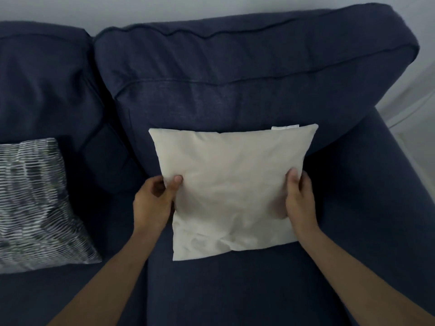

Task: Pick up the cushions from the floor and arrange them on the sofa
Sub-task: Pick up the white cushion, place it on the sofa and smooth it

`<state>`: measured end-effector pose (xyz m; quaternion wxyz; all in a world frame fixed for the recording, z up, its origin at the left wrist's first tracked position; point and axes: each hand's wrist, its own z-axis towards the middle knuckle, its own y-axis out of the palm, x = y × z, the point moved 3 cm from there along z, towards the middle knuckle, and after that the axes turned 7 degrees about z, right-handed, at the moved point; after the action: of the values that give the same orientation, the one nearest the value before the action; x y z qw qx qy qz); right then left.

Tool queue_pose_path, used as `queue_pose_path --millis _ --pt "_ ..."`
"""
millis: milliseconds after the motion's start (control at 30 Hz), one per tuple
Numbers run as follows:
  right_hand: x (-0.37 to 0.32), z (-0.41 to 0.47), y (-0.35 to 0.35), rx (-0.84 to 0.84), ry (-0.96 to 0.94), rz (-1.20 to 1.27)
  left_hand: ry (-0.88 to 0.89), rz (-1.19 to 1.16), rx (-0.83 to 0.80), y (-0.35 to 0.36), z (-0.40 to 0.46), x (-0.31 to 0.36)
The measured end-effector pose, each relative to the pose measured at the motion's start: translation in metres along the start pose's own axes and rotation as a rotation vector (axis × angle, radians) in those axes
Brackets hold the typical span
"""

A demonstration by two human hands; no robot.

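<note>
Gripping cream cushion (229, 191) on sofa (235, 285)

The plain cream cushion (226, 191) is propped at the right end of the navy sofa (259, 290), bottom edge on the seat and top edge leaning on the back cushion, with a little white tag sticking up at its top right corner and both side edges gripped. The other one, a grey-and-white streaky patterned cushion (35, 203), sits on the left seat, tilted back, partly cut off at the left.
</note>
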<state>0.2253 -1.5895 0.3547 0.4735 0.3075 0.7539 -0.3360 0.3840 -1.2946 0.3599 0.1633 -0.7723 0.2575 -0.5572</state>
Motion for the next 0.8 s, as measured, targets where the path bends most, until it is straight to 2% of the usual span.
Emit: queue_pose_path --millis 33,100,167,233,333,433,500,600,667,733,800 --pt "-0.005 -0.009 -0.003 0.103 -0.106 0.007 0.044 0.022 0.099 -0.001 -0.009 0.002" --pt "-0.021 -0.025 0.002 0.172 -0.412 -0.108 0.307 0.067 0.276 0.004 -0.032 0.021" --pt "-0.035 -0.032 0.027 0.038 -0.799 -0.403 0.641 0.13 0.242 0.032 -0.046 0.049" --pt "-0.041 -0.029 0.058 -0.116 -1.04 -0.645 0.881 0.242 0.15 0.066 -0.049 0.08" --pt "-0.026 -0.003 0.076 -0.092 -1.096 -0.839 1.015 0.542 0.193 0.101 -0.026 0.085" --pt "-0.014 0.024 0.061 -0.026 -1.07 -0.913 0.945 0.782 0.292 0.093 0.009 0.056" --pt "-0.01 0.038 0.043 0.014 -0.978 -0.874 0.864 0.802 0.332 0.074 0.027 0.038" --pt "-0.006 0.044 0.016 0.153 -0.791 -0.718 0.686 0.675 0.394 0.038 0.04 0.021" --pt "-0.003 0.028 0.01 0.194 -0.796 -0.647 0.642 0.594 0.452 0.032 0.022 0.019" --pt "0.01 -0.001 0.022 0.065 -0.97 -0.718 0.775 0.581 0.408 0.057 -0.017 0.02" --pt "0.031 -0.023 0.043 -0.114 -1.124 -0.822 0.924 0.593 0.272 0.096 -0.054 0.014"
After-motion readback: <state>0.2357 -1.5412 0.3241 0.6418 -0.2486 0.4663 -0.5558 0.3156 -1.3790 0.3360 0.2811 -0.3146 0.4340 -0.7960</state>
